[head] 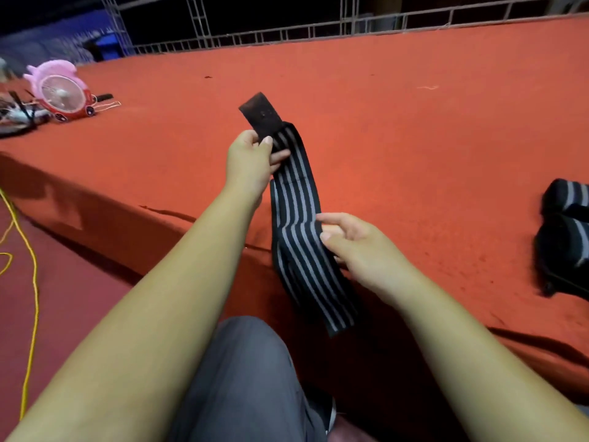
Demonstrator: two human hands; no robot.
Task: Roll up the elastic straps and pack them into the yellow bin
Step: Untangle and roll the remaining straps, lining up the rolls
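Task is looking early-to-mid, w/ this piece not rolled yet: the black-and-grey striped elastic strap (296,193) is hanging full length in the air between both hands, over the near edge of the red carpeted platform (382,106), approx centre of the scene. The left hand (251,161) is holding it up near the far end, fingers (267,142) clamped on the strap just below its dark velcro tab (259,114), which is sticking up. The right hand (357,244) is working lower down and nearer, thumb and fingertips pinching the strap's right edge, while the loose tail is dangling past the platform edge toward the grey trouser leg (245,378). No coil is showing anywhere on it, so rolling is prob. just about starting. At the far right, two striped bundles (567,199) are lying on the platform, well apart from the hands; they're looking like straps already rolled, but they're cut off by the frame, so can't confirm. The yellow bin isn't showing at all, so packing is seemingly all still to do. Misc: a pink fan (60,90) is sitting far left on the platform, and a yellow cable (32,282) is trailing on the floor at left.
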